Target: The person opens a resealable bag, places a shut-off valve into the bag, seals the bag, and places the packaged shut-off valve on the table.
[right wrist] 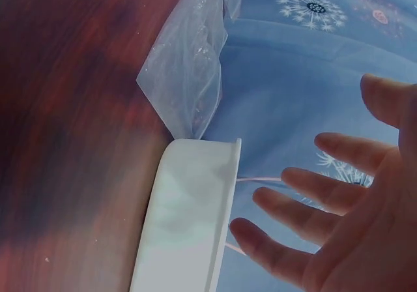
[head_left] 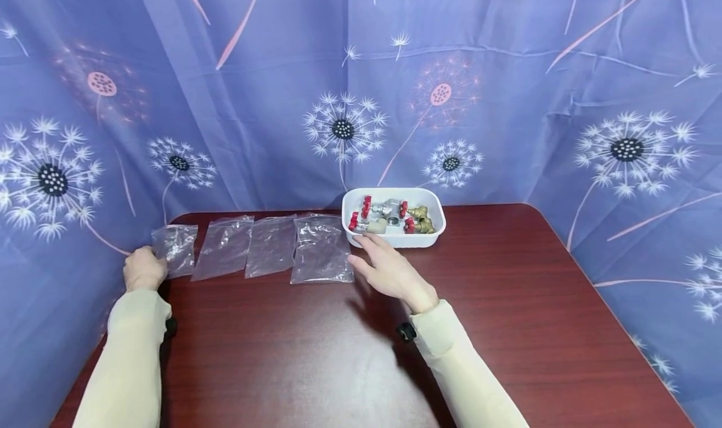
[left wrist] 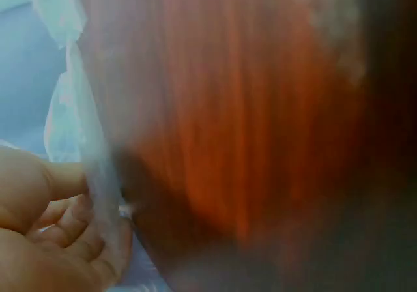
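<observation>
At the far left of the table, my left hand (head_left: 145,269) holds the edge of a clear plastic bag (head_left: 178,247). The left wrist view has the thumb against one side of this bag (left wrist: 98,155) and curled fingers (left wrist: 81,230) near its lower end. My right hand (head_left: 392,274) hovers in front of a white tray (head_left: 397,242), its fingers spread and nothing in its grasp. Inside the tray lie several valves with red handwheels, among them a brass valve (head_left: 424,226) and a silver-coloured valve (head_left: 389,208).
More clear bags lie flat in a row between the left hand and the tray: one bag (head_left: 224,246), another (head_left: 271,245), and a larger bag (head_left: 323,252) beside the tray. The dark red table (head_left: 271,353) is bordered by blue dandelion-patterned cloth (head_left: 271,102).
</observation>
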The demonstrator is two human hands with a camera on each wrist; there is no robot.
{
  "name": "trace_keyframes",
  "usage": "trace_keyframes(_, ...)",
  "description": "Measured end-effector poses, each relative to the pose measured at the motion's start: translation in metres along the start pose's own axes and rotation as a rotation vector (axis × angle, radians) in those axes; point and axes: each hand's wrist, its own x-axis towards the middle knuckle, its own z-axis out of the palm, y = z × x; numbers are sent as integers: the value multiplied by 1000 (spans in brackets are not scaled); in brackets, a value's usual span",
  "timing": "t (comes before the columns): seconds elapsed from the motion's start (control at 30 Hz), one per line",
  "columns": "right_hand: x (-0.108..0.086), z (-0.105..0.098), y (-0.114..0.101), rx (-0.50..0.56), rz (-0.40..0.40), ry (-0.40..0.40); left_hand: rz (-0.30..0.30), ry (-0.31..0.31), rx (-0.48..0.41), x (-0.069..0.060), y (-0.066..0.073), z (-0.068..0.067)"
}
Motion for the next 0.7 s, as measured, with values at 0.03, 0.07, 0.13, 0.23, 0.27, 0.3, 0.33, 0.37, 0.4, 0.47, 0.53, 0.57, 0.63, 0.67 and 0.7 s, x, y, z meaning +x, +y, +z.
trace_keyframes(0.03,0,0,0,4,11,-5,0,15,-21,-1,-1,-1)
trace_keyframes(0.07,0,1,1,6,18,-4,-7,31,-48,-3,-1,-1)
trace_keyframes(0.13,1,2,3,4,32,-13,-23,76,-100,-7,-1,-2)
trace_keyframes(0.23,5,2,6,14,9,-12,-21,168,-173,-14,5,-3)
trace_keyframes(0.27,7,1,7,16,-8,-10,-10,202,-192,-17,7,-4)
trace_keyframes(0.3,9,0,8,25,-22,-10,5,233,-204,-19,10,-4)
trace_keyframes(0.33,11,-1,8,37,-35,-10,21,258,-216,-22,14,-4)
trace_keyframes(0.37,14,-2,8,54,-48,-10,34,277,-229,-25,17,-5)
trace_keyframes(0.4,17,-3,8,71,-59,-12,47,293,-239,-27,21,-5)
trace_keyframes(0.47,22,-5,7,100,-62,-23,68,311,-264,-31,29,-5)
trace_keyframes(0.53,27,-7,6,121,-66,-36,88,323,-293,-36,38,-3)
trace_keyframes(0.57,29,-8,5,124,-74,-39,98,326,-312,-38,43,-2)
trace_keyframes(0.63,33,-9,3,119,-90,-40,128,338,-345,-42,54,1)
trace_keyframes(0.67,35,-10,1,113,-98,-39,142,349,-360,-44,59,3)
trace_keyframes(0.7,36,-11,0,113,-106,-35,157,356,-374,-46,65,5)
